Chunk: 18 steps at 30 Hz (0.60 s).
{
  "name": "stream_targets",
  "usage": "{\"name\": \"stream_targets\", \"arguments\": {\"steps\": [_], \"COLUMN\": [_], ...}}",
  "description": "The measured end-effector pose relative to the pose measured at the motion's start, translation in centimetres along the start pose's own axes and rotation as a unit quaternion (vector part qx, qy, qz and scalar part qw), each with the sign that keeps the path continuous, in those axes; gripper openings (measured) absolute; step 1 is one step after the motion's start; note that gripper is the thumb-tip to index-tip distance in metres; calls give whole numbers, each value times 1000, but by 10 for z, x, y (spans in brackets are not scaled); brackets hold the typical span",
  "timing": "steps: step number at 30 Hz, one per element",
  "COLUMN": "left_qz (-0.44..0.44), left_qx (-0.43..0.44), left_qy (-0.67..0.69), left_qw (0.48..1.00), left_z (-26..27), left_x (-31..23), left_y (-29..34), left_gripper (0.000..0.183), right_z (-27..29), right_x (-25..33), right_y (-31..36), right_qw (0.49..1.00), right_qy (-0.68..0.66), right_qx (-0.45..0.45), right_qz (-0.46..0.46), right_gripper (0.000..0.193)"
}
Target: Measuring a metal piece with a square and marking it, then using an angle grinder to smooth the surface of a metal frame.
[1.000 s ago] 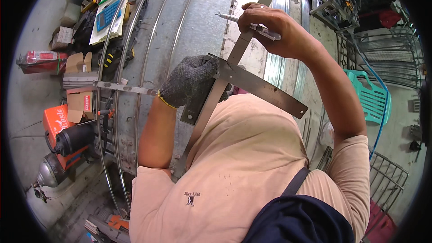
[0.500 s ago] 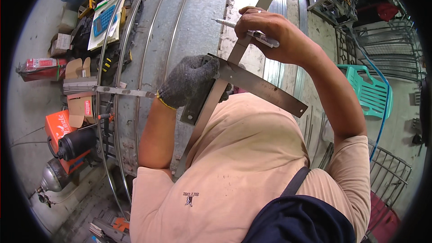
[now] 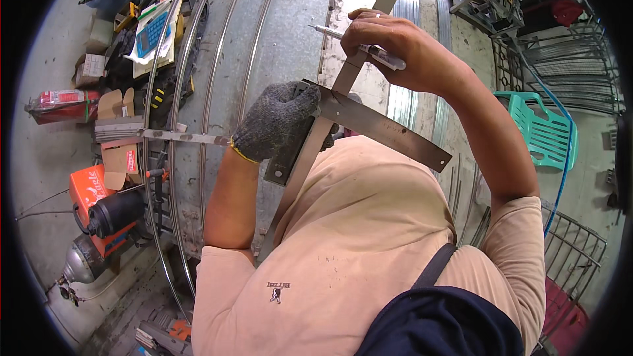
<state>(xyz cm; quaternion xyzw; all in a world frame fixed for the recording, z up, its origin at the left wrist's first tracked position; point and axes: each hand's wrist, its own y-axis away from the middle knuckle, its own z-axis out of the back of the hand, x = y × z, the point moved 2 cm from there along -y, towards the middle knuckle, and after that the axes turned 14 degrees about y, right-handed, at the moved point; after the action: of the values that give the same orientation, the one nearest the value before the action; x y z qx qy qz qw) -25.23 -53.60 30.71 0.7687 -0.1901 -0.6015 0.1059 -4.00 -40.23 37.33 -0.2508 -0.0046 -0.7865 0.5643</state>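
Observation:
My left hand (image 3: 277, 122), in a dark grey knit glove, grips the stock of a steel try square (image 3: 389, 128) and presses it against a long flat metal strip (image 3: 310, 151). The square's blade runs right across my chest. My bare right hand (image 3: 402, 46) holds a silver marking pen (image 3: 356, 43) with its tip pointing left, just above the strip near the top. The strip runs diagonally from the top of the view down past my shirt, over a galvanised metal sheet (image 3: 277, 33).
Curved steel rods (image 3: 198, 92) lie across the sheet at left. Cardboard boxes (image 3: 115, 132), a red carton (image 3: 89, 188), a black bottle (image 3: 115, 214), a gas cylinder (image 3: 82, 260) and a calculator (image 3: 151, 29) crowd the left floor. A green plastic chair (image 3: 544, 132) and wire racks (image 3: 573, 244) stand right.
My right hand with the pen has shifted slightly along the strip. My left hand and the square have stayed in place.

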Motion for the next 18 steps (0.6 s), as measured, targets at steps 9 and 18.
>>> {"name": "stream_targets", "arguments": {"steps": [9, 18], "left_qz": [-3, -180], "left_qx": [21, 72], "left_qy": [-29, -131], "left_qw": [999, 972], "left_z": [5, 14], "left_x": [14, 20], "left_y": [-5, -11], "left_gripper": [30, 21], "right_z": [12, 9], "right_x": [23, 56], "right_y": [10, 49], "right_qw": [985, 999], "right_qy": [164, 5], "right_qx": [-44, -30], "right_qz": [33, 9], "right_gripper": [26, 44]}}
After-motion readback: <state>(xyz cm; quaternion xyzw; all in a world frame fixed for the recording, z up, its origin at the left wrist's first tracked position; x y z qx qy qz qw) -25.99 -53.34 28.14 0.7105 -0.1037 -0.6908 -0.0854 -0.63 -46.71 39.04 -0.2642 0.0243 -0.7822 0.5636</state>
